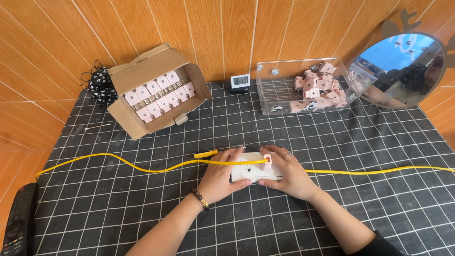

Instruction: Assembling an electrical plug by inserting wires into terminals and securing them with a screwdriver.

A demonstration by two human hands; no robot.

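White socket plate [250, 171] lies flat on the black grid mat [142, 199], near centre, both hands on it. Left hand [219, 178] presses its left edge, fingers flat, nothing enclosed. Right hand [290, 174] pinches a pink plug [268, 162] sitting at the plate's right end; can't tell whether it is fully seated. Yellow cable [142, 167] crosses the mat and runs over the plate; a yellow-handled tool [206, 154] lies just behind the left hand.

Progress, judging by layout: cardboard box [156, 90] back left holds neat rows of pink plugs, clear bin [303, 85] back right holds a loose heap, so many look left to handle.

Around: small digital clock [240, 81], round mirror [395, 71], black remote [19, 220] front left, cotton swab [97, 126]. Only the cable obstructs.
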